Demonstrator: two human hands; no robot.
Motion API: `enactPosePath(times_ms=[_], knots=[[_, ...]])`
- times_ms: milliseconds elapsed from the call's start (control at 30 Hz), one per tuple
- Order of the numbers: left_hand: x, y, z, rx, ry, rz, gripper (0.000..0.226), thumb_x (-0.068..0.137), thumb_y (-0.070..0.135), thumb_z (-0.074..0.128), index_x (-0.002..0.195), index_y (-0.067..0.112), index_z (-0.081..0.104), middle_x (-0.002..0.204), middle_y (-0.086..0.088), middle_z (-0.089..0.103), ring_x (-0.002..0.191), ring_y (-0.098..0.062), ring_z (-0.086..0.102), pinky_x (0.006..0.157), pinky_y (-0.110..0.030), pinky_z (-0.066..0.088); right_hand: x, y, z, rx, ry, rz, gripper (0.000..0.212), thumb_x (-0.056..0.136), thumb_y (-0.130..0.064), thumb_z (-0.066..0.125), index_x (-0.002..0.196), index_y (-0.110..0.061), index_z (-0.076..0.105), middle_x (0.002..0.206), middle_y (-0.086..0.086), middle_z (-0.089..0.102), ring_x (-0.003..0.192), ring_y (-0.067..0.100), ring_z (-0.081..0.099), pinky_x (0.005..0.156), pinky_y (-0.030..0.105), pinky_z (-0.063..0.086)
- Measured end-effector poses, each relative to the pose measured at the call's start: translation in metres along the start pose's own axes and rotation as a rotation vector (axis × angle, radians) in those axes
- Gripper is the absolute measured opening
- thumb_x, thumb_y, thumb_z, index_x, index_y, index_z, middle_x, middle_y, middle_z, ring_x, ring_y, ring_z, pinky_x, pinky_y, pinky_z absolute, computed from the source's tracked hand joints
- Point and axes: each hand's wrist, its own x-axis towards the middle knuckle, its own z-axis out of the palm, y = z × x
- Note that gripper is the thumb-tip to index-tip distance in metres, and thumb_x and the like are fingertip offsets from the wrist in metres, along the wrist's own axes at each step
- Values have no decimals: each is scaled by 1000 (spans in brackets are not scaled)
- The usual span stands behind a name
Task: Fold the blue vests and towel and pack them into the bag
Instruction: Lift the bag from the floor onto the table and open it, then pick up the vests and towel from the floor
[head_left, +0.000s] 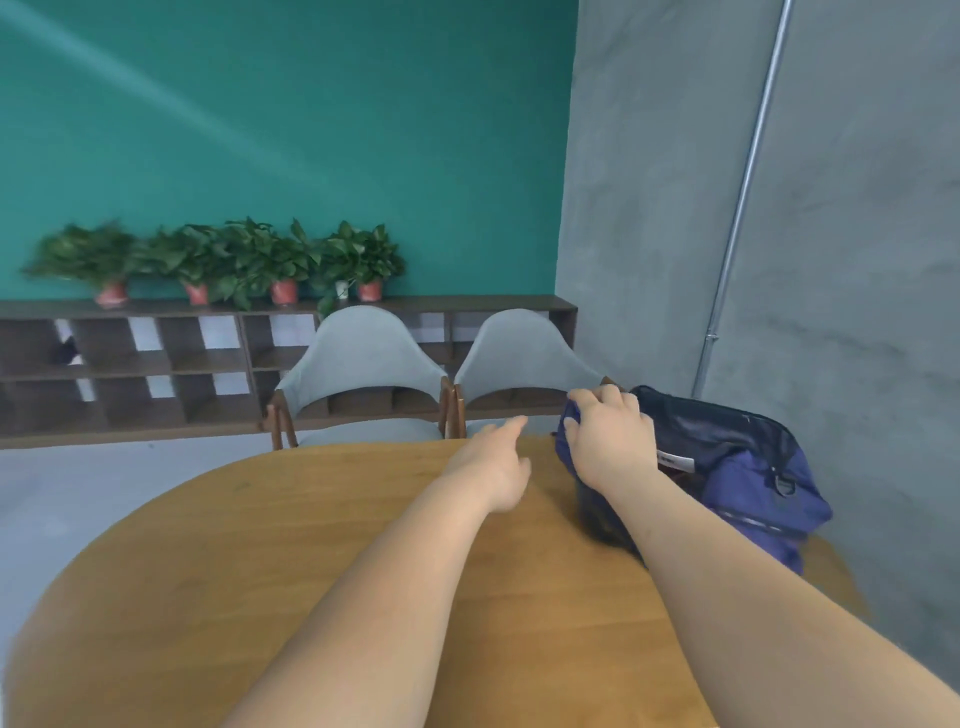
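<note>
A dark navy and blue bag lies on its side at the far right of the round wooden table. My right hand grips a bundle of blue cloth at the bag's left-hand mouth, fingers curled over the top of it. My left hand hovers just left of the bag with fingers stretched forward and relaxed, holding nothing. Which garment the blue cloth is cannot be told. A white label shows inside the bag.
Two grey chairs stand behind the table's far edge. A low dark shelf unit with several potted plants runs along the teal wall. A grey concrete wall with a metal pipe is on the right.
</note>
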Motion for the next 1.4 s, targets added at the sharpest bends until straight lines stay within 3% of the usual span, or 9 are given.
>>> enactPosePath(times_ms=[367, 633, 900, 1133, 1400], knots=[[-144, -151, -82, 157, 181, -253, 64, 109, 39, 47, 165, 40, 17, 171, 3, 25, 152, -30, 31, 114, -52, 44, -81, -206, 16, 142, -145, -327, 47, 108, -42, 44, 154, -31, 42, 148, 3, 45, 136, 29, 40, 108, 47, 41], [-270, -267, -101, 137, 270, -516, 63, 109, 40, 47, 165, 38, 19, 171, 0, 25, 153, -32, 31, 119, -51, 39, -177, -351, 46, 244, -286, -591, 48, 108, -41, 46, 155, -33, 42, 150, 3, 43, 138, 29, 37, 106, 47, 43], [-378, -377, -73, 49, 243, -758, 62, 108, 40, 44, 165, 34, 20, 165, -3, 32, 142, -33, 39, 112, -47, 43, -268, -450, 95, 290, -436, -841, 46, 109, -34, 43, 155, -29, 42, 145, 3, 44, 133, 27, 40, 99, 42, 48], [-440, -463, -7, -77, 201, -912, 62, 108, 36, 47, 165, 29, 24, 161, -9, 38, 140, -34, 42, 112, -50, 44, -336, -497, 178, 369, -627, -993, 47, 110, -26, 43, 156, -27, 40, 150, 1, 39, 136, 23, 42, 104, 37, 48], [-473, -554, 58, -227, 74, -1094, 62, 103, 36, 49, 162, 30, 31, 157, -11, 42, 136, -39, 47, 111, -53, 45, -381, -525, 290, 253, -947, -931, 50, 108, -30, 46, 157, -30, 36, 152, 1, 37, 134, 24, 44, 107, 43, 47]])
